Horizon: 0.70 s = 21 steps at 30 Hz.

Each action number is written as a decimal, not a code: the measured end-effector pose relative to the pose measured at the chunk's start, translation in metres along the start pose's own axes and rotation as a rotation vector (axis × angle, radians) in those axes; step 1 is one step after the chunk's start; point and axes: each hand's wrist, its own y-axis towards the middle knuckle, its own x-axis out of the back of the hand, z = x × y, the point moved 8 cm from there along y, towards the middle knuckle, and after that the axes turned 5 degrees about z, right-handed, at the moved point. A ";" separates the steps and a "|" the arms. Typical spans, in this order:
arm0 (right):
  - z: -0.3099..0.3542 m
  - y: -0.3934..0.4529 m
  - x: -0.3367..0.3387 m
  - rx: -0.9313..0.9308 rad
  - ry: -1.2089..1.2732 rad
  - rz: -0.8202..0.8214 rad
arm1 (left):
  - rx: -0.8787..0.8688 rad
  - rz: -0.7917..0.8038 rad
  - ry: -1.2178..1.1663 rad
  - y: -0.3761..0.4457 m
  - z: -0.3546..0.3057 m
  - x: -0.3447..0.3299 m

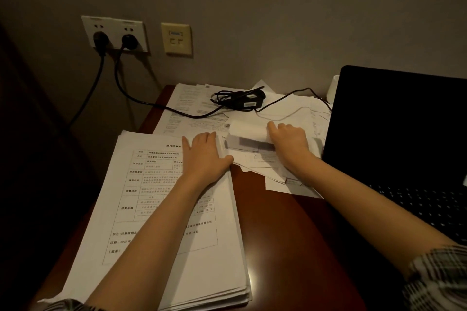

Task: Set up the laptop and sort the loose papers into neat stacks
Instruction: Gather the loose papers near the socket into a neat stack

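Head view looks down on a dark red desk. A thick stack of printed sheets lies at the desk's left, its top page a form with a table. The left hand rests flat on the stack's far right corner, fingers straight and close together, thumb out along the stack's edge. Just right of the stack, a loose pile of smaller papers lies scattered. The right hand is on this pile, fingers curled over the edge of a sheet that bends upward under them. Right of the pile stands the laptop, lid open, screen dark, keyboard dimly visible. Behind the pile, more sheets spread toward the wall, with a black charger and its coiled cable lying on them. The cable runs left off the desk to a wall socket, where two plugs sit. A beige wall plate is just right of the socket.
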 end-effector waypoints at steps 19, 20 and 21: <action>-0.058 -0.007 0.169 -0.037 0.125 -0.370 | 0.081 -0.147 -0.886 -0.010 0.003 0.017; -0.059 -0.012 0.183 -0.041 0.141 -0.411 | 0.097 -0.145 -0.947 -0.012 0.002 0.020; -0.061 -0.016 0.195 -0.046 0.157 -0.447 | 0.108 -0.142 -0.966 -0.012 0.002 0.023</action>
